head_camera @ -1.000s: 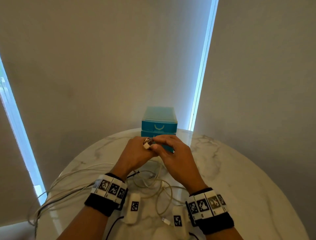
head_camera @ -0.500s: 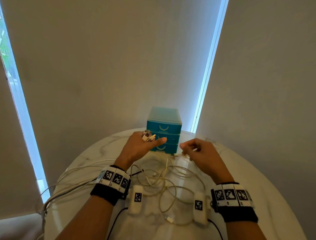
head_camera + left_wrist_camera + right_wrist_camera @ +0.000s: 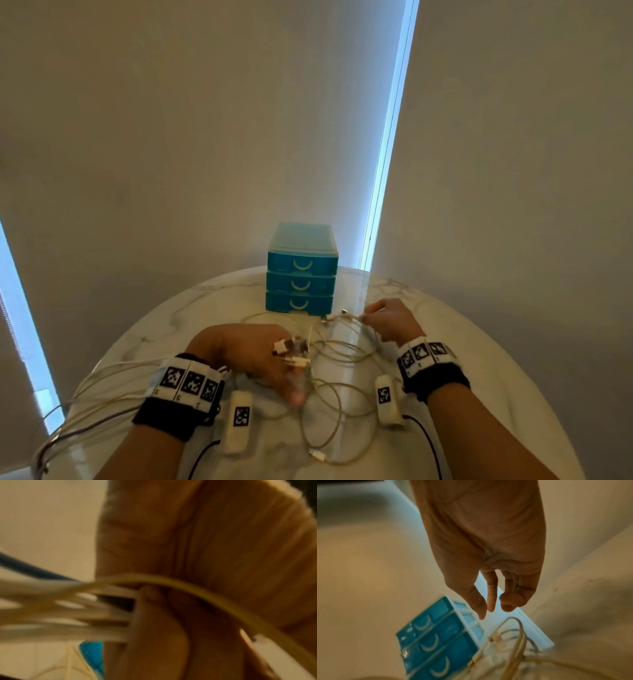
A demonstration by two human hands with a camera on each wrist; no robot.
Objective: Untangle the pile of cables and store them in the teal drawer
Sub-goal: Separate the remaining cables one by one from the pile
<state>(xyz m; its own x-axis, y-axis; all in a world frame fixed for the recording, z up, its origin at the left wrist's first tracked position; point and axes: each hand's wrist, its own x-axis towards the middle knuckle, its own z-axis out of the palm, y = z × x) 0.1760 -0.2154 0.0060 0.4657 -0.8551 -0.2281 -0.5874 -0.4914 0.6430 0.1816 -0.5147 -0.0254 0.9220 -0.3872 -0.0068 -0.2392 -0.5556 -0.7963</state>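
Note:
A teal drawer unit (image 3: 301, 270) (image 3: 436, 642) with three shut drawers stands at the far side of the table. Pale tangled cables (image 3: 329, 370) (image 3: 515, 635) lie looped in front of it. My left hand (image 3: 260, 356) (image 3: 154, 615) hovers low over the pile. It grips several white cables (image 3: 68, 615), whose plug ends (image 3: 291, 349) stick out past its fingers. My right hand (image 3: 387, 318) (image 3: 489, 607) is right of the drawers, fingers loosely hanging just above a cable loop, with nothing seen between them. Two cable ends (image 3: 342, 313) lie beside it.
The round marble table (image 3: 496, 394) drops off at the left, where a bundle of cables (image 3: 78, 404) hangs over the edge. White camera modules (image 3: 239, 421) (image 3: 387, 401) with black leads sit under both wrists. A loose plug (image 3: 317, 455) lies at the near edge.
The hands, joined in front of the drawers a second ago, have parted. My left hand came down and nearer with the plug ends. My right hand moved right and let go.

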